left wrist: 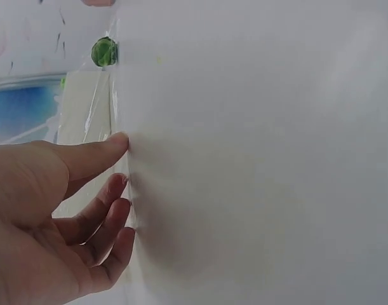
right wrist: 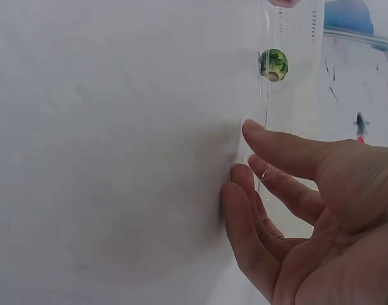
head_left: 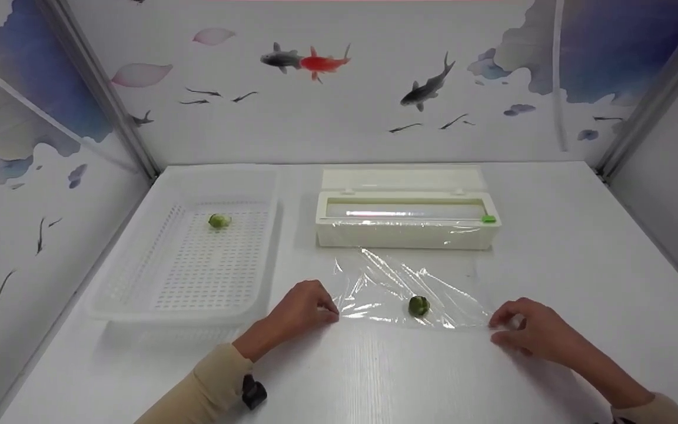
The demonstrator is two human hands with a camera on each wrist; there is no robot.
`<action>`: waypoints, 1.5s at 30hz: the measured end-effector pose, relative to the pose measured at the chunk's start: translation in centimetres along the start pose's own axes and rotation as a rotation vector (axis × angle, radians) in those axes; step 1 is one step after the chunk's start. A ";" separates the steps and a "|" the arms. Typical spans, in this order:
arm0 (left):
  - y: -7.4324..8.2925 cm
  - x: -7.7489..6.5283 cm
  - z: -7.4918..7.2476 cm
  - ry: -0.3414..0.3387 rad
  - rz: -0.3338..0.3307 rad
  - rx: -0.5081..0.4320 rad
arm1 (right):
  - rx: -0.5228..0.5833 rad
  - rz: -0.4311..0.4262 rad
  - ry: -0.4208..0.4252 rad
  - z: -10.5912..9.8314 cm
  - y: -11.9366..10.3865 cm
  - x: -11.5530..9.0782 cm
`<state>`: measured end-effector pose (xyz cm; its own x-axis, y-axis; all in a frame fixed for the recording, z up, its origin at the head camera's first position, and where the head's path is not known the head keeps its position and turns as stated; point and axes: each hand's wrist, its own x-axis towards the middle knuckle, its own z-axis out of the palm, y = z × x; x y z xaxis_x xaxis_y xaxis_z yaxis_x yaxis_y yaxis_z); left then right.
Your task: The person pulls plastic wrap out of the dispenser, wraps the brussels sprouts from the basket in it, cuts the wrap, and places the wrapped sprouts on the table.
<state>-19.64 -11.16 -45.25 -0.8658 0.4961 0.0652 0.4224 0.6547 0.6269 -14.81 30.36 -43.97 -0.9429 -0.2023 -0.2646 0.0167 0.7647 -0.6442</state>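
A sheet of clear cling film lies on the table, drawn out from a cream dispenser box. Near its front edge sits a green Brussels sprout, round and leafy. My left hand is at the film's front left corner. In the left wrist view its thumb and bent fingers stand apart, tips down at the table. At the front right corner is my right hand, a forefinger at the film's edge. Its thumb is spread away from the loosely bent fingers.
On the left stands a white perforated basket with another Brussels sprout inside. The dispenser's lid is tipped back, and a green slide cutter sits at its right end. Printed walls enclose the table at the back and sides.
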 end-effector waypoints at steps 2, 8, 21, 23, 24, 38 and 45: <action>0.0 -0.2 0.0 -0.008 -0.004 -0.014 | -0.010 -0.022 0.012 0.1 0.0 0.1; -0.1 -0.4 0.1 0.001 0.007 -0.016 | -0.009 -0.041 0.003 -0.1 0.0 0.3; 0.0 0.0 -0.6 -0.002 -0.062 -0.110 | -0.005 -0.048 0.059 -0.8 -0.2 0.5; 0.1 0.0 -0.8 -0.001 -0.072 -0.111 | 0.003 -0.050 0.065 -0.9 -0.3 0.5; 0.2 0.1 -0.8 0.000 -0.081 -0.111 | 0.003 -0.052 0.067 -0.9 -0.4 0.5; 0.1 1.1 -0.4 0.041 -0.137 -0.146 | 0.045 -0.013 0.062 -1.3 -0.3 1.6; -0.1 1.7 -0.3 0.047 -0.192 -0.163 | 0.024 0.001 0.051 -1.0 -0.2 2.4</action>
<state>-21.19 -10.53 -44.95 -0.9390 0.3422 -0.0338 0.2034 0.6320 0.7478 -17.36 30.31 -43.74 -0.9585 -0.1696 -0.2293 0.0254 0.7500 -0.6610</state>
